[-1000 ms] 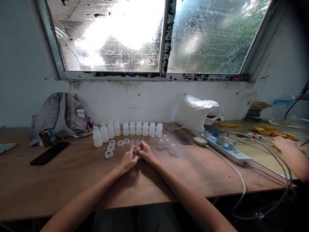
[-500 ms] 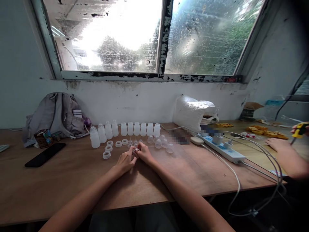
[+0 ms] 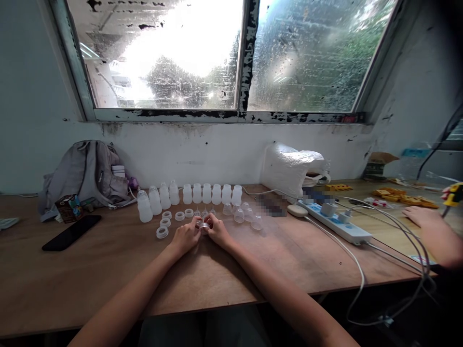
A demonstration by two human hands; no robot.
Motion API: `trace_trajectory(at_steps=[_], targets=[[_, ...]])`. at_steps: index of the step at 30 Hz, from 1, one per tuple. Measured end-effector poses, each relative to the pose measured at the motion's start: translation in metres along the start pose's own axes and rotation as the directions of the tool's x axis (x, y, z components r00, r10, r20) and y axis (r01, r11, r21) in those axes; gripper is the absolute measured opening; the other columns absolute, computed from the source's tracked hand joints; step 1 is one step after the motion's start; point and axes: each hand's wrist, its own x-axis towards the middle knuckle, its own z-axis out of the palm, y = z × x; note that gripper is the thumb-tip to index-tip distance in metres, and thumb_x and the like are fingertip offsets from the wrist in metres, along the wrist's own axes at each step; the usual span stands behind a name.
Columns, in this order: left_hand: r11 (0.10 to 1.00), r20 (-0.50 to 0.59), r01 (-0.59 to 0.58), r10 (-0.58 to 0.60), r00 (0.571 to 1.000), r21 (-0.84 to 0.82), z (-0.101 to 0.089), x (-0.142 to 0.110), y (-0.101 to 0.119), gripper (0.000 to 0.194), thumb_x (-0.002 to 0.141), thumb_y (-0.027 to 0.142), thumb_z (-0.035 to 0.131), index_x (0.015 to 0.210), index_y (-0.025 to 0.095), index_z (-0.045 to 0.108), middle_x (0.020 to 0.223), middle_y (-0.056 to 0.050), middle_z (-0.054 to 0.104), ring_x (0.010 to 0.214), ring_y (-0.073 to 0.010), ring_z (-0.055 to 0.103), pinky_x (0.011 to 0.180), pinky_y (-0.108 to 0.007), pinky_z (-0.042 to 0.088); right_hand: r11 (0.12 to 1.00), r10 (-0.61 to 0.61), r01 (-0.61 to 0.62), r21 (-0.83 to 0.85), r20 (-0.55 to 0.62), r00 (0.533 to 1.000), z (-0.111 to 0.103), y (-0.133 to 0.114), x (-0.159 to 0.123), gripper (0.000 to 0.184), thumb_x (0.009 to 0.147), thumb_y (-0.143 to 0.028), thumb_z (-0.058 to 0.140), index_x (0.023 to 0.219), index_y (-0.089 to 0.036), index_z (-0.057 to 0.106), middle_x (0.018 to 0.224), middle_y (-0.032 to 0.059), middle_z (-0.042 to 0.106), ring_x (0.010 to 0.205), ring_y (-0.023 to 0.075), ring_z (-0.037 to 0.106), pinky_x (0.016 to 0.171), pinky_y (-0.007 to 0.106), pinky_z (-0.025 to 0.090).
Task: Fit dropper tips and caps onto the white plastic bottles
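On the brown wooden tabletop (image 3: 224, 277), a row of frosted baby bottles (image 3: 206, 194) stands beyond the left hand (image 3: 187, 235) and right hand (image 3: 217, 231), both pinched narrow. Clear dome caps (image 3: 238, 216) lie to the right, loose collar rings (image 3: 180, 216) to the left; one translucent collar ring (image 3: 204, 225) is held between both hands' fingertips, near small clear nipples (image 3: 204, 212).
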Motion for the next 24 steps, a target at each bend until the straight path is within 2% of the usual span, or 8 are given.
trace_trajectory(at_steps=[5,9,12,17,22,24], targets=[[0.996,-0.010,0.090,-0.090,0.996,-0.007,0.002,0.001,-0.005,0.027,0.081,0.030,0.037,0.106,0.023,0.041,0.081,-0.004,0.063,0.078,-0.0207,0.060,0.064,-0.027,0.041,0.996,-0.037,0.030,0.086,0.090,0.995,-0.004,-0.011,-0.004,0.019,0.069,-0.023,0.050,0.088,-0.018,0.051,0.070,-0.0004,0.057,0.057,0.0092,0.050,0.054,0.020,0.039],[0.988,-0.052,0.134,-0.138,0.989,-0.073,0.004,0.004,-0.017,0.027,0.078,0.024,0.040,0.105,0.021,0.044,0.086,-0.006,0.062,0.083,-0.0217,0.059,0.067,-0.029,0.042,0.971,-0.055,0.016,0.238,0.159,0.986,-0.008,-0.020,-0.005,0.030,0.071,-0.028,0.053,0.100,-0.018,0.051,0.088,0.0047,0.059,0.075,0.0123,0.056,0.065,0.023,0.044],[0.969,-0.110,0.121,-0.147,0.983,-0.214,0.006,0.008,-0.028,0.029,0.074,0.018,0.043,0.103,0.020,0.044,0.091,-0.006,0.061,0.081,-0.0198,0.058,0.068,-0.028,0.042,0.954,-0.032,-0.005,0.298,0.118,0.992,-0.007,-0.022,-0.005,0.030,0.073,-0.029,0.051,0.101,-0.018,0.051,0.086,0.0050,0.061,0.075,0.0129,0.056,0.064,0.024,0.044],[0.876,-0.097,-0.016,-0.036,0.995,-0.483,0.013,0.014,-0.040,0.027,0.073,0.014,0.037,0.097,0.017,0.049,0.073,-0.002,0.061,0.054,-0.0117,0.055,0.059,-0.024,0.044,0.957,0.003,-0.013,0.288,0.036,0.999,-0.003,-0.015,-0.004,0.019,0.073,-0.032,0.051,0.082,-0.016,0.055,0.068,0.0022,0.060,0.058,0.0110,0.054,0.054,0.023,0.043],[0.741,-0.029,0.039,-0.079,0.996,-0.671,0.011,0.014,-0.036,0.033,0.081,0.028,0.028,0.102,0.015,0.050,0.075,-0.003,0.058,0.058,-0.0119,0.055,0.053,-0.023,0.044,0.965,0.004,0.002,0.262,-0.025,1.000,-0.004,-0.011,-0.002,0.015,0.072,-0.030,0.051,0.075,-0.015,0.054,0.063,-0.0002,0.057,0.051,0.0089,0.049,0.049,0.021,0.040],[0.760,-0.056,-0.006,-0.040,0.998,-0.649,0.006,0.012,-0.033,0.035,0.079,0.037,0.037,0.104,0.016,0.048,0.075,-0.003,0.057,0.061,-0.0121,0.054,0.054,-0.023,0.044,0.969,0.000,0.008,0.245,-0.036,0.999,-0.006,-0.012,-0.002,0.014,0.073,-0.029,0.050,0.075,-0.016,0.054,0.061,-0.0009,0.055,0.050,0.0086,0.048,0.048,0.020,0.039]])
